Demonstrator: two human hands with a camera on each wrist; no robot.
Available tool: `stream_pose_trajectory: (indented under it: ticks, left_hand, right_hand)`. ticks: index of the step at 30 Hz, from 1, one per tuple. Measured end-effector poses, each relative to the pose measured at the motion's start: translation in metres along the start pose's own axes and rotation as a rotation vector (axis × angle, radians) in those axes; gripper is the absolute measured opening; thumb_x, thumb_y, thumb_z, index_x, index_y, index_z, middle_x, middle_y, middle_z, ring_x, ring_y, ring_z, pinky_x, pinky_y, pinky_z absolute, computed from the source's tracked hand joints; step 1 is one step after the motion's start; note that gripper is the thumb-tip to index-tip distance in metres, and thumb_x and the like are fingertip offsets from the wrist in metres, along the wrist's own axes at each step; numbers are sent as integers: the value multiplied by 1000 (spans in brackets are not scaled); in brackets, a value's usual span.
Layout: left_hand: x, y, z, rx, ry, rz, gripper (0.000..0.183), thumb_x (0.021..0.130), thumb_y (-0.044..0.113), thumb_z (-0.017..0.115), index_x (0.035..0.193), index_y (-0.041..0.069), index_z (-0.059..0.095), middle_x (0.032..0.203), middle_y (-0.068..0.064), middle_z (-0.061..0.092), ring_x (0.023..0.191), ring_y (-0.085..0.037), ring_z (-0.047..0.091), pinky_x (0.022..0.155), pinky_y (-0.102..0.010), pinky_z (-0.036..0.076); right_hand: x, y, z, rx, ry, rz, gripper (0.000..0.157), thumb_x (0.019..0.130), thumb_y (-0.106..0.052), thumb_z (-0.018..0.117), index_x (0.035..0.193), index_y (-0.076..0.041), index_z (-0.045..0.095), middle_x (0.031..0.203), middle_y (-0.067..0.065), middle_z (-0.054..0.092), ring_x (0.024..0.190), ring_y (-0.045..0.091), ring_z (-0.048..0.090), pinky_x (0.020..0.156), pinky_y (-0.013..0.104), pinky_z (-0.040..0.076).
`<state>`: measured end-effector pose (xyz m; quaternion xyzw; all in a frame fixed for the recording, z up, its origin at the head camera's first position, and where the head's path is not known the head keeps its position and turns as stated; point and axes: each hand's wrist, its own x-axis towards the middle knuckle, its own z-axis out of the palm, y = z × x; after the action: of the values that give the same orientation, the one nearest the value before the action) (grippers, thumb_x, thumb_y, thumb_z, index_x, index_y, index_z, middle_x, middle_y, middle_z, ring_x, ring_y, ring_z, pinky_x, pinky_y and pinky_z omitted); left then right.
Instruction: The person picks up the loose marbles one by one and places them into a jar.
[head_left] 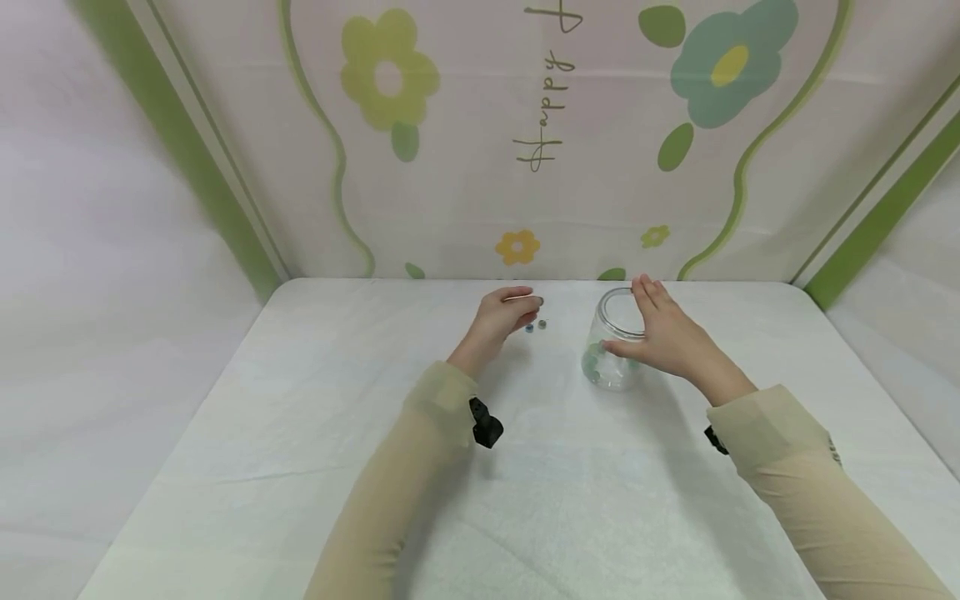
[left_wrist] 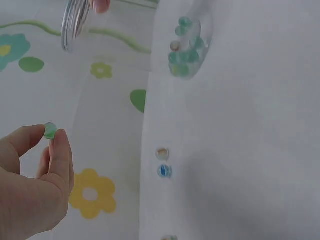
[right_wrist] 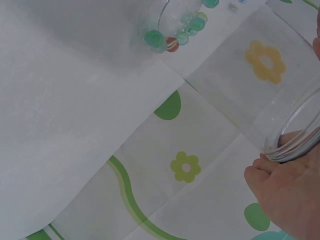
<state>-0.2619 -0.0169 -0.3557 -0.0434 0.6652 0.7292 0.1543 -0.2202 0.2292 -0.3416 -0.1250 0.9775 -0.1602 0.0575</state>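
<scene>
Left of the clear jar (head_left: 600,333) the right hand (head_left: 673,339) grips, I see the left hand (head_left: 502,320) pinching a green marble (left_wrist: 50,131).

One marble (left_wrist: 50,131) is green, another marble (left_wrist: 164,171) blue-streaked, the backdrop (head_left: 465,183) flowered.

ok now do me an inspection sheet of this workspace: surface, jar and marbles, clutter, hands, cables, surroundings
Surface: white table, faint creases
Jar: clear, upright on the table, several marbles inside, mostly green
Loose marbles: a blue one and a brownish one lie side by side; a third is cut off by the left wrist view's edge
Clutter: nothing seen
Left hand: pinches a green marble above the table
Right hand: grips the jar near its rim
Cables: nothing seen
Surroundings: flower-print sheet behind the table
</scene>
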Motion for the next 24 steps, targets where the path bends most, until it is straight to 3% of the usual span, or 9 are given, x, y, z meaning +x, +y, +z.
stream_pose_trajectory:
  ticks: [12, 24]
  left_hand:
    - [-11, 12, 58, 26, -99, 35, 37, 90, 11, 66, 125, 3, 58, 118, -14, 66, 107, -23, 66, 91, -26, 56]
    - [-13, 9, 77, 42, -118, 41, 31, 90, 11, 66, 120, 4, 61, 116, -14, 67, 104, -25, 67, 90, -28, 57]
  right_hand:
    - [0, -1, 0, 8, -7, 14, 110, 85, -55, 63, 150, 6, 1, 159, 24, -3, 147, 42, -2, 116, 64, 14]
    - [0, 0, 0, 13, -6, 5, 110, 84, -56, 63, 150, 6, 1, 159, 24, -4, 147, 42, -3, 117, 63, 14]
